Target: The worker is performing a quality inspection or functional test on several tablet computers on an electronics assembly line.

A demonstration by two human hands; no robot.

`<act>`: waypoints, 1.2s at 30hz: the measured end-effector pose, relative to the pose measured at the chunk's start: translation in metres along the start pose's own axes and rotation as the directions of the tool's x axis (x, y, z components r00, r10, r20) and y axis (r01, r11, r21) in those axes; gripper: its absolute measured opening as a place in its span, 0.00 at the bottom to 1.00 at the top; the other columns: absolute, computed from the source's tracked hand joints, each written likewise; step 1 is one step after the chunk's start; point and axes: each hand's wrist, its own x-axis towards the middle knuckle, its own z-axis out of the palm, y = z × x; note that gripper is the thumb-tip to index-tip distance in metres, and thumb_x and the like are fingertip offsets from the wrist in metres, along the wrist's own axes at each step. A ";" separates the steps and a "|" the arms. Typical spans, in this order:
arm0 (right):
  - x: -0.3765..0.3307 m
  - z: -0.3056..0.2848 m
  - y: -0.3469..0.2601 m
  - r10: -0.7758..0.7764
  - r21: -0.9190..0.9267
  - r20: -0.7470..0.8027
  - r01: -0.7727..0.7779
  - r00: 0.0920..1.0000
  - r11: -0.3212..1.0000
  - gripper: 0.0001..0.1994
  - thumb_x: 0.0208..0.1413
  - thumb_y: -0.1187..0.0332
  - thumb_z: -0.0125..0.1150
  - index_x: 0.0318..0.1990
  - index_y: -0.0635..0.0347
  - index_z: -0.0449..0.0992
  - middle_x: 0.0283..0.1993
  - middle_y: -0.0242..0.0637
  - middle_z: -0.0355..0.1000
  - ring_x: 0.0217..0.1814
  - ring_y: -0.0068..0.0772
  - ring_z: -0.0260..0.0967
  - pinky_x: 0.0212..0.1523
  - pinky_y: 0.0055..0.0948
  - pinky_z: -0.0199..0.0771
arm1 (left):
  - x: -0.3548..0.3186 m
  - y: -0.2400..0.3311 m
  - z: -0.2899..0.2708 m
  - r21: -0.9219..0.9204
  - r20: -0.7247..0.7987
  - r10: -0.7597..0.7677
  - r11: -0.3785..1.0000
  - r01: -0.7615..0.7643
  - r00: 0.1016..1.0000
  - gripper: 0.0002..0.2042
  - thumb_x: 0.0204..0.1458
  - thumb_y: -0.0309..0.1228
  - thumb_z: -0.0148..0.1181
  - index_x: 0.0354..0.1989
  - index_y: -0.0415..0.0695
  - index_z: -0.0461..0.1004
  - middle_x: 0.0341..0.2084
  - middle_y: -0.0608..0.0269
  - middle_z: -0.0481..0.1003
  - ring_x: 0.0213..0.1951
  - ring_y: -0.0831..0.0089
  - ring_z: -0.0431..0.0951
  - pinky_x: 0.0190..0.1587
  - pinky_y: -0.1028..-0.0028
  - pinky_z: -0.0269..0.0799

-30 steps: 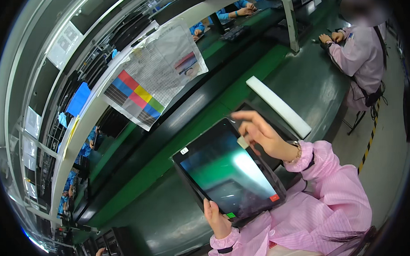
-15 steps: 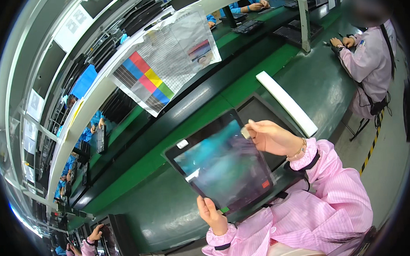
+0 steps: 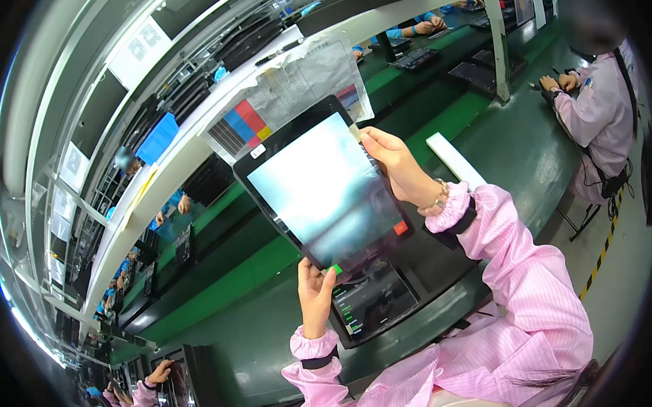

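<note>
I hold up a black tablet [image 3: 318, 196], tilted above the bench, its screen lit with a bright white-blue glare. At its lower left corner my left hand [image 3: 316, 297] is closed, the thumb beside a small green sticker [image 3: 333, 270]. My right hand [image 3: 398, 166] is closed on the upper right edge. A small beige piece [image 3: 355, 133] shows at its fingertips; whether it is stuck to the tablet I cannot tell. A red sticker [image 3: 400, 228] marks the lower right of the screen. Below lies a second tablet [image 3: 380, 302] with lines of green text, beside a black tray [image 3: 450, 260].
A white bar [image 3: 455, 160] lies on the green bench [image 3: 251, 335] at the right. Printed sheets [image 3: 293, 83] hang from the shelf rail behind the tablet. A co-worker in pink [image 3: 596, 115] sits at the far right; another person's hand [image 3: 160, 371] is at the lower left.
Both hands have lifted the tablet up and away from me, uncovering the second tablet below. Its screen has become much brighter. My right hand has come onto the tablet's edge.
</note>
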 end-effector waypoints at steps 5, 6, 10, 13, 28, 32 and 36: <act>0.032 -0.008 0.019 0.033 -0.003 -0.051 -0.033 0.998 0.999 0.10 0.62 0.62 0.47 0.41 0.59 0.70 0.32 0.21 0.65 0.35 0.09 0.59 0.40 0.15 0.60 | 0.025 -0.004 -0.003 -0.091 0.019 -0.024 0.996 0.026 1.000 0.21 0.55 0.18 0.49 0.56 0.39 0.54 0.46 0.56 0.68 0.46 0.71 0.72 0.44 0.64 0.77; 0.035 -0.010 0.021 0.058 0.007 -0.046 -0.058 0.997 0.998 0.11 0.62 0.62 0.48 0.40 0.59 0.70 0.32 0.20 0.65 0.35 0.09 0.58 0.40 0.15 0.60 | 0.028 -0.004 -0.003 -0.083 0.004 -0.022 0.996 0.022 1.000 0.20 0.55 0.18 0.50 0.56 0.39 0.54 0.46 0.56 0.69 0.46 0.70 0.73 0.43 0.66 0.77; 0.044 -0.014 0.029 0.012 -0.028 -0.059 -0.014 0.998 1.000 0.11 0.62 0.62 0.48 0.42 0.59 0.71 0.34 0.22 0.67 0.38 0.11 0.60 0.43 0.17 0.59 | 0.036 -0.010 -0.007 -0.068 -0.006 -0.041 0.997 0.040 0.999 0.20 0.55 0.18 0.50 0.55 0.39 0.55 0.45 0.55 0.70 0.44 0.70 0.74 0.41 0.66 0.78; 0.043 -0.017 0.029 0.021 -0.024 -0.040 -0.022 0.999 0.999 0.11 0.62 0.62 0.48 0.42 0.60 0.71 0.36 0.24 0.69 0.40 0.12 0.61 0.44 0.18 0.60 | 0.039 -0.014 -0.008 -0.078 -0.010 -0.042 0.996 0.042 0.999 0.19 0.54 0.19 0.51 0.54 0.39 0.55 0.44 0.55 0.70 0.44 0.71 0.74 0.39 0.66 0.79; -0.017 0.005 0.011 -0.017 -0.072 -0.058 0.013 0.998 0.997 0.11 0.62 0.64 0.47 0.43 0.63 0.70 0.38 0.26 0.69 0.40 0.11 0.62 0.43 0.15 0.62 | 0.046 0.021 0.011 0.060 -0.347 0.158 0.987 -0.146 0.925 0.23 0.59 0.38 0.47 0.57 0.34 0.57 0.34 0.67 0.67 0.37 0.81 0.63 0.45 0.79 0.58; -0.037 0.001 0.009 0.014 -0.034 -0.059 -0.016 0.998 0.999 0.11 0.63 0.64 0.47 0.44 0.63 0.69 0.39 0.25 0.68 0.42 0.11 0.61 0.46 0.16 0.60 | 0.044 0.029 0.017 0.054 -0.374 0.125 0.992 -0.113 0.919 0.21 0.59 0.34 0.49 0.56 0.35 0.54 0.37 0.60 0.72 0.38 0.81 0.67 0.44 0.81 0.60; -0.048 -0.001 0.010 0.002 -0.040 -0.078 -0.005 0.997 0.999 0.11 0.63 0.65 0.47 0.44 0.62 0.69 0.41 0.23 0.67 0.45 0.12 0.58 0.51 0.17 0.56 | 0.042 0.027 0.021 0.063 -0.373 0.116 0.993 -0.099 0.921 0.21 0.60 0.33 0.48 0.56 0.36 0.54 0.40 0.54 0.73 0.39 0.80 0.68 0.44 0.81 0.61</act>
